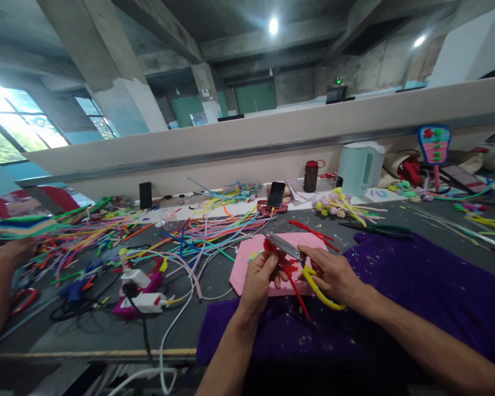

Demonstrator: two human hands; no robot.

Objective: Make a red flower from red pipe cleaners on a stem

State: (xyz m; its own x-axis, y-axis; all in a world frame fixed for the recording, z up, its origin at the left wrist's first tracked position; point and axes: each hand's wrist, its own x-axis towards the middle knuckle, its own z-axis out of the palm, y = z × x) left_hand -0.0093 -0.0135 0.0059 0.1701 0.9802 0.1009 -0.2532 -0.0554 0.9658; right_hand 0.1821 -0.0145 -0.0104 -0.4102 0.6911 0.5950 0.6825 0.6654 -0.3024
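My left hand (263, 275) is closed on a red pipe cleaner (299, 300), pinching its bunched upper end while a long stem hangs down. Yellow-handled scissors (286, 247) are in my right hand (328, 269), with the fingers wrapped about the grips. Their metal blades reach left, against or just over the red bunch; I cannot tell whether they touch it. Below both hands lies a pink sheet (243, 264) with short red bits on it. More red pipe cleaners (313, 234) rest just beyond the sheet.
A purple cloth (396, 275) covers the near right. Pipe cleaners (226, 228) spread across the left and middle. Plugged power strips (142, 300) and cables sit at left. A phone (276, 194), bottle (311, 177), kettle (358, 168) and pliers (379, 229) stand or lie farther back. Another person's arm (0, 280) is at far left.
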